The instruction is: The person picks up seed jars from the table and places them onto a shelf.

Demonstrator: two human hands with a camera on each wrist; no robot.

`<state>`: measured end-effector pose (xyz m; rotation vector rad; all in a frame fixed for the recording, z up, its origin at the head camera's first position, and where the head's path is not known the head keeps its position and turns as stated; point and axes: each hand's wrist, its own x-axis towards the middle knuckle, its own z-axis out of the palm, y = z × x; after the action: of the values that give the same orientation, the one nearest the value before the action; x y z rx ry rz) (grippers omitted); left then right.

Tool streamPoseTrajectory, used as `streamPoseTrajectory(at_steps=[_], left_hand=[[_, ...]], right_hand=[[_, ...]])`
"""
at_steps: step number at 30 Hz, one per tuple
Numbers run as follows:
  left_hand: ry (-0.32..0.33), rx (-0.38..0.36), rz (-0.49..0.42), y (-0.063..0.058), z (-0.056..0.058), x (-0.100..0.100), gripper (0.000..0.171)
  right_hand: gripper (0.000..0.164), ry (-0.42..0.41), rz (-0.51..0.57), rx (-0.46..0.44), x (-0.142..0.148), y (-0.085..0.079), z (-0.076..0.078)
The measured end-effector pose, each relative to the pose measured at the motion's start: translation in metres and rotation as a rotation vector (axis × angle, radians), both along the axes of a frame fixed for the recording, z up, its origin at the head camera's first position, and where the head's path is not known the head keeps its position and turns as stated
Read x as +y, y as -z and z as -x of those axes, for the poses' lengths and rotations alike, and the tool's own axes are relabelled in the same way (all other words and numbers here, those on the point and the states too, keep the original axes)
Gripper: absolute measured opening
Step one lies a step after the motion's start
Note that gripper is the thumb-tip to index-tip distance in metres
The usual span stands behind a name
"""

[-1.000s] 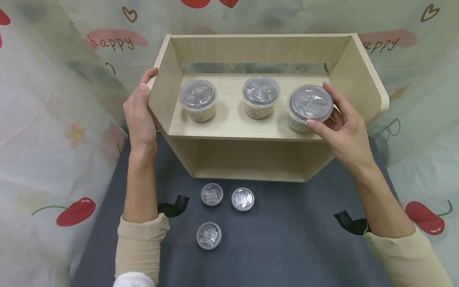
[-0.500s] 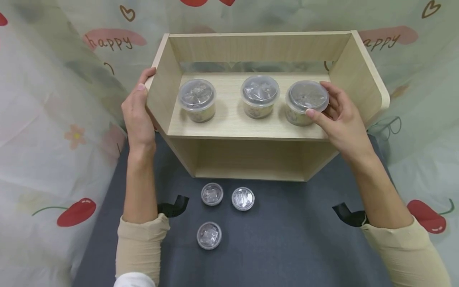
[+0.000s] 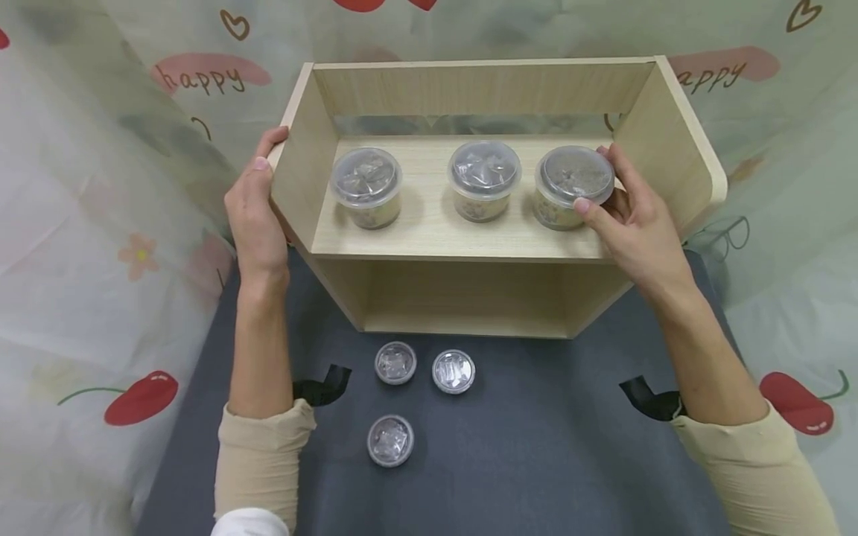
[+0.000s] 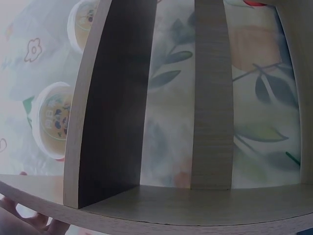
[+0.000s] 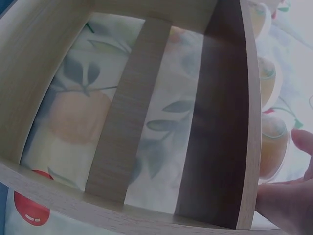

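Note:
My right hand (image 3: 637, 219) holds the rightmost lidded plastic tub (image 3: 575, 182) on the upper board of a pale wooden shelf (image 3: 429, 249), thumb at its front and fingers behind. In the right wrist view the same tub (image 5: 274, 147) shows beside the thumb. Two similar tubs, one in the middle (image 3: 484, 186) and one on the left (image 3: 366, 190), stand upright along that board. My left hand (image 3: 255, 212) grips the shelf's left side panel, fingers behind it. In the left wrist view, the left hand's fingers (image 4: 29, 220) curl below the panel edge.
Three smaller round lidded containers, one at left (image 3: 395, 363), one at right (image 3: 453, 371) and one nearer (image 3: 391, 441), sit on the dark grey tabletop (image 3: 523, 439) before the shelf. A printed curtain (image 3: 100, 260) surrounds the table. Black straps hang at both sleeves.
My right hand has moved the right tub back on the upper board, roughly into line with the other two. The left hand keeps its grip on the side panel.

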<state>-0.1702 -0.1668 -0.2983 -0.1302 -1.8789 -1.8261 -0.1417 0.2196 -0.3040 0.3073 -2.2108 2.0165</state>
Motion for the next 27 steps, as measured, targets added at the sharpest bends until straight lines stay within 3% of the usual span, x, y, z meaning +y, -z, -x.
streamPoseTrajectory(at_steps=[6, 14, 22, 27], left_hand=[[0.050, -0.017, -0.061, 0.000, -0.002, -0.001, 0.037], [0.126, -0.053, -0.100, -0.001, -0.009, -0.007, 0.036], [0.082, -0.028, -0.082, -0.007, -0.014, -0.012, 0.031], [0.052, 0.016, -0.056, -0.008, -0.024, -0.010, 0.030]], right_hand=[[0.082, 0.013, 0.098, 0.080, -0.002, -0.003, -0.002], [0.079, 0.082, 0.009, 0.188, -0.005, -0.017, -0.011], [0.074, 0.101, -0.055, 0.260, -0.006, -0.029, -0.019], [0.065, 0.154, -0.108, 0.326, -0.006, -0.035, -0.025]])
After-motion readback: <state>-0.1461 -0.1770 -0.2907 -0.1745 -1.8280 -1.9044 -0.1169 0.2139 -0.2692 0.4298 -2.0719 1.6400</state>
